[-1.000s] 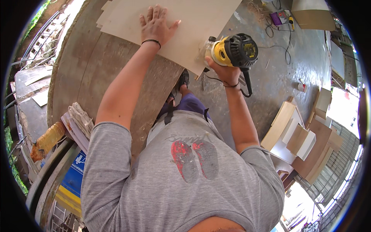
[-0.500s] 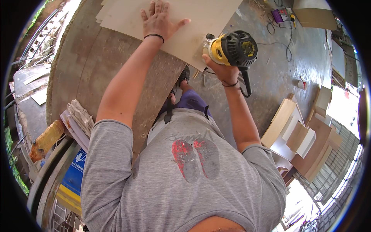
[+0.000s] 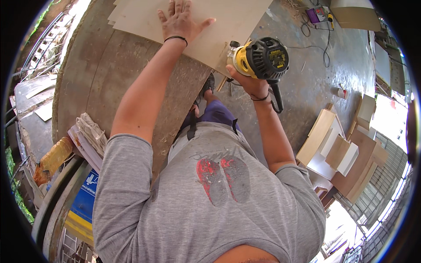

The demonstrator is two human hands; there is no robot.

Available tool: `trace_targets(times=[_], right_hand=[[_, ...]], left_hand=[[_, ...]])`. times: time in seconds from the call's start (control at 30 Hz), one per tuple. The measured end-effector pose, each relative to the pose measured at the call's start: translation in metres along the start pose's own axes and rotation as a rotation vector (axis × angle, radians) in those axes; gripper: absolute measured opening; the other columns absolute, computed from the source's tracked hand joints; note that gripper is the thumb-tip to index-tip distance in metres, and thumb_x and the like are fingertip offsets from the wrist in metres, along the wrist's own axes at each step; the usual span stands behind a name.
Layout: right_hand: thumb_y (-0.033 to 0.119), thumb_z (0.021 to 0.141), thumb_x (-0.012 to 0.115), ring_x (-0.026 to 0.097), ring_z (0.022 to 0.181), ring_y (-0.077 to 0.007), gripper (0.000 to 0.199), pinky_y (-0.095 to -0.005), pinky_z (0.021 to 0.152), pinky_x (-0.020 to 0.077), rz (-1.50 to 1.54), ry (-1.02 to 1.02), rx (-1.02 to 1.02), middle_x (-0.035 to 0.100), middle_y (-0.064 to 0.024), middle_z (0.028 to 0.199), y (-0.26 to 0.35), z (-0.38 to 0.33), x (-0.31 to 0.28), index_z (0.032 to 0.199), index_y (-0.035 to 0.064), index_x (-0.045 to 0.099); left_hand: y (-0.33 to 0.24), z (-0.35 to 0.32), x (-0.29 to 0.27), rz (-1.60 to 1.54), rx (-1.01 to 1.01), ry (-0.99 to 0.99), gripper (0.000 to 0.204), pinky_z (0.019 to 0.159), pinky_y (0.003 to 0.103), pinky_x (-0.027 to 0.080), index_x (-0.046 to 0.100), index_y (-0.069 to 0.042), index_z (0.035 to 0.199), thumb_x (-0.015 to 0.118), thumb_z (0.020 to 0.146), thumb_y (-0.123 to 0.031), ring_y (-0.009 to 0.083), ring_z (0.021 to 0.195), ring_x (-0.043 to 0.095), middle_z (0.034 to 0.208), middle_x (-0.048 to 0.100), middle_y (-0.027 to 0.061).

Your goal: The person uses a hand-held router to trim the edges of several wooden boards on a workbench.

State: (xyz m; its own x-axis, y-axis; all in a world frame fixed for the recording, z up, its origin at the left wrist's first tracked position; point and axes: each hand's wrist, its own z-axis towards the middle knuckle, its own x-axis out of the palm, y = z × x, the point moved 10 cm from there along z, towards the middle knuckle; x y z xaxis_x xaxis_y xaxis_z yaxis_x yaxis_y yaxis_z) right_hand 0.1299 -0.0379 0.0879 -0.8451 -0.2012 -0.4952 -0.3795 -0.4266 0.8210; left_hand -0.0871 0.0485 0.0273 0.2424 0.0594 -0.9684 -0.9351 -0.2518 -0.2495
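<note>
My left hand [image 3: 180, 21] lies flat, fingers spread, on a pale wooden board [image 3: 232, 22] that rests on a large worn worktable [image 3: 109, 79]. My right hand [image 3: 245, 81] grips a yellow and black handheld router [image 3: 258, 59] held against the board's near right edge. Its black cord [image 3: 277, 98] hangs down past my wrist. A dark band circles each wrist.
Stacked pale panels and small box shapes [image 3: 337, 153] lie on the concrete floor at right. Cables and a purple device [image 3: 316, 15] sit at the far top. Folded papers [image 3: 87, 136] and an orange bag [image 3: 52, 160] lie at the left by a blue and yellow object [image 3: 85, 204].
The router and my right hand have slid a little along the board's edge toward me. My left hand stays pressed flat on the board.
</note>
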Motion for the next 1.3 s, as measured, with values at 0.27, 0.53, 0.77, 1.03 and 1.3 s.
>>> trace_targets(times=[0.27,0.53,0.77,1.03,1.3], right_hand=[[0.017,0.068,0.087,0.063,0.089,-0.0144,0.051,-0.0289,0.08,0.0528,-0.04,-0.059,-0.03,0.066,-0.0054,0.101,-0.006,0.003,-0.012,0.11,0.0023,0.062],[0.017,0.068,0.086,0.063,0.088,-0.0154,0.047,-0.0303,0.08,0.0532,-0.024,-0.048,-0.029,0.066,-0.0064,0.102,-0.008,0.0,-0.005,0.107,0.0026,0.064],[0.017,0.068,0.085,0.063,0.087,-0.016,0.049,-0.0307,0.08,0.0529,-0.082,-0.015,-0.022,0.065,-0.0058,0.101,-0.001,-0.001,-0.002,0.11,0.0033,0.062],[0.017,0.067,0.086,0.064,0.09,-0.0157,0.051,-0.0308,0.08,0.0535,-0.068,-0.04,-0.014,0.066,-0.0063,0.103,-0.019,-0.011,-0.011,0.11,0.0032,0.062],[0.014,0.07,0.084,0.062,0.088,-0.0155,0.046,-0.0311,0.081,0.0515,0.054,-0.233,0.108,0.065,-0.0037,0.098,-0.014,-0.029,-0.053,0.109,0.0034,0.063]], left_hand=[[-0.004,0.0,0.0,-0.021,0.015,0.022,0.102,0.117,0.052,0.008,0.03,-0.005,0.147,0.051,0.076,-0.075,0.0269,0.147,0.014,0.156,0.024,0.0122],[0.001,-0.001,-0.004,-0.024,0.019,-0.038,0.1,0.117,0.052,0.008,0.031,-0.005,0.147,0.054,0.077,-0.072,0.027,0.146,0.016,0.156,0.024,0.0126],[0.001,0.0,-0.003,0.005,0.02,-0.043,0.099,0.117,0.053,0.009,0.031,-0.005,0.147,0.054,0.077,-0.071,0.027,0.146,0.016,0.156,0.024,0.0123],[0.002,0.0,-0.004,0.0,0.051,-0.127,0.097,0.117,0.053,0.01,0.034,-0.012,0.147,0.048,0.077,-0.077,0.025,0.146,0.016,0.156,0.025,0.0082],[0.003,-0.001,0.0,-0.01,0.004,-0.002,0.1,0.117,0.053,0.011,0.03,-0.005,0.147,0.052,0.077,-0.073,0.0263,0.146,0.016,0.156,0.025,0.0116]])
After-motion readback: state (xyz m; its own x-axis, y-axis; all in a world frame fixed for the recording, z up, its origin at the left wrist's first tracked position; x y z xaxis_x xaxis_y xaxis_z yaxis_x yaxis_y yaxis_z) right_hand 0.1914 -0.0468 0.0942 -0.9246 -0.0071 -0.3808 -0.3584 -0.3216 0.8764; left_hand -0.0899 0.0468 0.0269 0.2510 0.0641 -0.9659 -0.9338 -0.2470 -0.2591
